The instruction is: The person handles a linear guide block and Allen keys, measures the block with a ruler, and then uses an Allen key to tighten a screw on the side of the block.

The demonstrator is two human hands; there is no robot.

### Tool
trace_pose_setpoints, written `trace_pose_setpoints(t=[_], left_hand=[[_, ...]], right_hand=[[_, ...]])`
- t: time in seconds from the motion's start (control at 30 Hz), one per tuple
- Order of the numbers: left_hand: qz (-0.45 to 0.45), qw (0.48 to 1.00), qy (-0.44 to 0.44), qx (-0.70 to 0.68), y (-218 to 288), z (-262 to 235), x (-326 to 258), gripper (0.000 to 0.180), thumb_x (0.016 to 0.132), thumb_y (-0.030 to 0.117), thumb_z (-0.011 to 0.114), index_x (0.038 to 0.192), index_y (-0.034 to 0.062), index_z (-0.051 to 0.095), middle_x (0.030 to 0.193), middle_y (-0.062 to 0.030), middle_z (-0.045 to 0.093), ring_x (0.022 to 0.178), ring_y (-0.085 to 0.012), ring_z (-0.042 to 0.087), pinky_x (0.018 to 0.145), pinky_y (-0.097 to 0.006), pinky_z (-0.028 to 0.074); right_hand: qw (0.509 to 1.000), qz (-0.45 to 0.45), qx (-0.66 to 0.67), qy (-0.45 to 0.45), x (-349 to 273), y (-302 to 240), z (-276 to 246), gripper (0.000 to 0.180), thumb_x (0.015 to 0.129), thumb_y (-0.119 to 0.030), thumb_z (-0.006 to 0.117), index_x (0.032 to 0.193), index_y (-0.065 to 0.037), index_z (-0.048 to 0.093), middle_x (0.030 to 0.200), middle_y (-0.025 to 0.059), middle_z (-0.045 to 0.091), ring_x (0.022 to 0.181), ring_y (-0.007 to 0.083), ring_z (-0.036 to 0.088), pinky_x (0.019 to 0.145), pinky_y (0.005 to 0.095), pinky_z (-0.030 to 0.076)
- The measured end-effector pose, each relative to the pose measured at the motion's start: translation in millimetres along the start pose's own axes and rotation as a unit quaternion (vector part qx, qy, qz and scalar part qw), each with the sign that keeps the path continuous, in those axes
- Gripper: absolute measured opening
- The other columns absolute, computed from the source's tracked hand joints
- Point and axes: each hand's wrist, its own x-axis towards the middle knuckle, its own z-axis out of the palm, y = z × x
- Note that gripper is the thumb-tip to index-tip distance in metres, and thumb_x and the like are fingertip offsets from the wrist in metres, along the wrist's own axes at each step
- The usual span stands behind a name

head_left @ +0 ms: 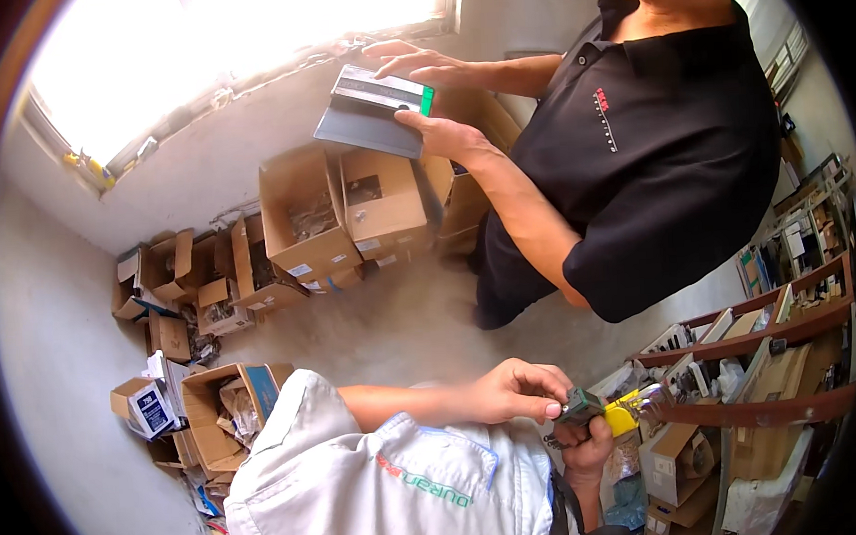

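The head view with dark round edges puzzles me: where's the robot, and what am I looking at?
There is no robot. A camera worn on a person's head looks down; its wide lens bends straight edges. The light shirt is the wearer's. Their left fingers and right fingers hold a small dark green block. Opposite, another person in black holds a flat grey object with a green edge. Cardboard boxes stand along the wall; shelves are on the right.

Below the bright window stand open cardboard boxes; below its right end, a co-worker's hands hold a flat grey case; well apart from it, left hand and right hand grip a small dark-green block.
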Motion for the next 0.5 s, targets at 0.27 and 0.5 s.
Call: trace_pose_setpoints(t=[0.27,0.5], left_hand=[[0.04,0.999,-0.025,0.015,19.1,-21.1,-28.9,0.013,0.093,0.004,0.068,0.105,-0.0021,0.068,0.117,-0.009,0.061,0.099,-0.0139,0.06,0.083,-0.029,0.052],[-0.025,1.0,-0.014,0.003,33.8,-35.5,-46.9,0.038,0.095,0.025,0.068,0.118,-0.005,0.063,0.127,-0.0158,0.058,0.115,-0.0216,0.054,0.097,-0.036,0.046]], right_hand=[[0.998,-0.013,-0.054,-0.019,-1.8,12.5,42.3,0.032,0.083,-0.029,0.062,0.102,-0.004,0.057,0.072,0.0004,0.046,0.054,0.0088,0.039,0.047,0.0238,0.033],[0.998,-0.002,-0.058,-0.022,2.0,20.4,62.4,0.03,0.087,-0.023,0.059,0.108,-0.003,0.055,0.073,0.0008,0.047,0.054,0.0092,0.039,0.05,0.0248,0.035]])
